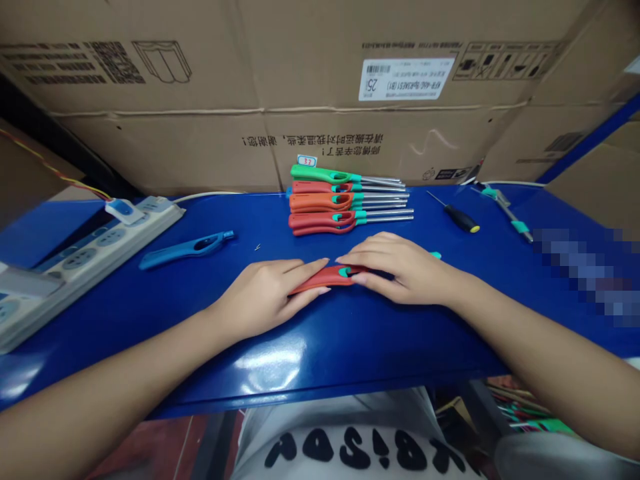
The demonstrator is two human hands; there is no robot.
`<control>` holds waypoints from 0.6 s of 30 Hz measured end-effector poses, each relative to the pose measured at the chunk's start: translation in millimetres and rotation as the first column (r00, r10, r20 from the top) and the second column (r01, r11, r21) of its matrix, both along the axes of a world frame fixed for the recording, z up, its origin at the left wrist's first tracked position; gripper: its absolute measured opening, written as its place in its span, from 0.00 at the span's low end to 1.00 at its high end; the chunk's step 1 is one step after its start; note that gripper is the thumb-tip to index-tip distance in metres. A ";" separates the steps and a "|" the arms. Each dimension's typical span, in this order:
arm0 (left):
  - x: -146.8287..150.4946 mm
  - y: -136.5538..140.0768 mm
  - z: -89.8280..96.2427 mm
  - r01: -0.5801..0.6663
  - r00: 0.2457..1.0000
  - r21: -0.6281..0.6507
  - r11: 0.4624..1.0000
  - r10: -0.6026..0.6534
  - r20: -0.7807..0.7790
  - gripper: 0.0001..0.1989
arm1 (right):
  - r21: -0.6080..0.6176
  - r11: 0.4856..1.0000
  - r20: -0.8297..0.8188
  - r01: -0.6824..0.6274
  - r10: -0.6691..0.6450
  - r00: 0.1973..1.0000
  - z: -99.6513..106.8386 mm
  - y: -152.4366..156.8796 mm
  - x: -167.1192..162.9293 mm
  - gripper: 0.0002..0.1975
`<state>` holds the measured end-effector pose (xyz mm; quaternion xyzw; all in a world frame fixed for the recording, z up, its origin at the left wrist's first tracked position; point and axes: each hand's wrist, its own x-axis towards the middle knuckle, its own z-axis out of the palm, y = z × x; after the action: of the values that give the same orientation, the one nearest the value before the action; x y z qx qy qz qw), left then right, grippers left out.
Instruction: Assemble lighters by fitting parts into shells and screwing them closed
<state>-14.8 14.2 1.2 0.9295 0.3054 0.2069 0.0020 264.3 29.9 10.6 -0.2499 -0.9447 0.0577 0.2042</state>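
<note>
Low over the blue table, a red gas lighter (329, 276) with a green trigger lies between my two hands. My left hand (270, 293) is closed round the handle's rear end, thumb below and fingers above. On the front part near the trigger, my right hand (400, 270) pinches the lighter, and its palm hides most of the front. Just behind the hands, several finished-looking lighters (325, 201) in green, orange and red are stacked with their metal tubes pointing right. Two tiny metal pins (257, 247) rest left of the stack.
A blue lighter shell (187, 250) lies to the left, beside a white power strip (90, 257). At the right are a black screwdriver (460, 218) and a lighter tube part (507, 212). A large cardboard sheet (310, 93) stands along the back. The table's front edge is close to my body.
</note>
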 end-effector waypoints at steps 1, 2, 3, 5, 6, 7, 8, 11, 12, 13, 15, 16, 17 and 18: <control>0.2 -0.7 0.2 0.015 1.000 -0.009 1.000 -0.015 0.010 0.23 | 0.038 0.999 -0.032 -0.037 0.038 0.999 -1.5 -1.6 -1.5 0.17; 0.5 -1.5 0.2 0.029 0.999 -0.017 0.999 -0.029 0.023 0.23 | 0.085 0.995 -0.064 -0.060 0.065 0.996 -3.3 -3.4 -3.3 0.18; 0.9 -2.4 0.1 0.041 0.998 -0.025 0.999 -0.040 0.039 0.22 | 0.132 0.989 -0.097 -0.069 0.082 0.992 -5.1 -5.4 -5.1 0.17; 2.3 -4.4 -0.5 0.060 0.996 -0.048 0.997 -0.057 0.075 0.21 | 0.194 0.979 -0.166 -0.058 0.091 0.982 -8.5 -9.6 -8.1 0.14; 3.1 -5.5 -0.9 0.067 0.994 -0.064 0.996 -0.061 0.093 0.20 | 0.208 0.977 -0.192 -0.051 0.092 0.977 -9.8 -11.4 -9.2 0.13; 4.1 -6.4 -1.4 0.070 0.992 -0.081 0.994 -0.061 0.109 0.20 | 0.215 0.976 -0.211 -0.045 0.091 0.973 -10.8 -13.0 -9.9 0.13; 4.9 -7.3 -1.8 0.070 0.991 -0.101 0.992 -0.058 0.118 0.20 | 0.221 0.975 -0.222 -0.039 0.089 0.971 -11.5 -14.1 -10.3 0.12; 6.5 -8.8 -2.3 0.060 0.993 -0.151 0.987 -0.044 0.112 0.19 | 0.237 0.971 -0.215 -0.027 0.079 0.973 -11.6 -15.5 -10.6 0.11; 6.6 -9.0 -2.1 0.052 0.994 -0.163 0.985 -0.035 0.104 0.19 | 0.235 0.972 -0.207 -0.019 0.069 0.976 -11.2 -15.5 -10.9 0.11; 6.6 -9.2 -1.9 0.041 0.995 -0.173 0.984 -0.025 0.093 0.19 | 0.228 0.974 -0.198 -0.008 0.054 0.979 -10.6 -15.6 -11.6 0.11; 6.6 -9.7 -1.1 0.015 0.998 -0.196 0.981 -0.002 0.064 0.20 | 0.217 0.976 -0.174 0.014 0.024 0.985 -9.6 -16.1 -13.6 0.11; 6.7 -10.1 -0.8 0.001 0.999 -0.210 0.978 0.009 0.045 0.20 | 0.218 0.976 -0.161 0.020 0.015 0.987 -9.1 -16.6 -14.9 0.11; 6.8 -10.5 -0.5 -0.009 0.999 -0.225 0.974 0.016 0.028 0.20 | 0.220 0.975 -0.147 0.022 0.011 0.989 -8.7 -17.1 -16.0 0.11; 7.0 -10.9 -0.3 -0.017 1.000 -0.238 0.971 0.022 0.016 0.20 | 0.223 0.974 -0.136 0.022 0.009 0.991 -8.4 -17.6 -16.8 0.11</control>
<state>-7.8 3.3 0.9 0.9176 0.3370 0.1775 0.1142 247.5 12.3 2.2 -0.2237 -0.9282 -0.0331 0.2953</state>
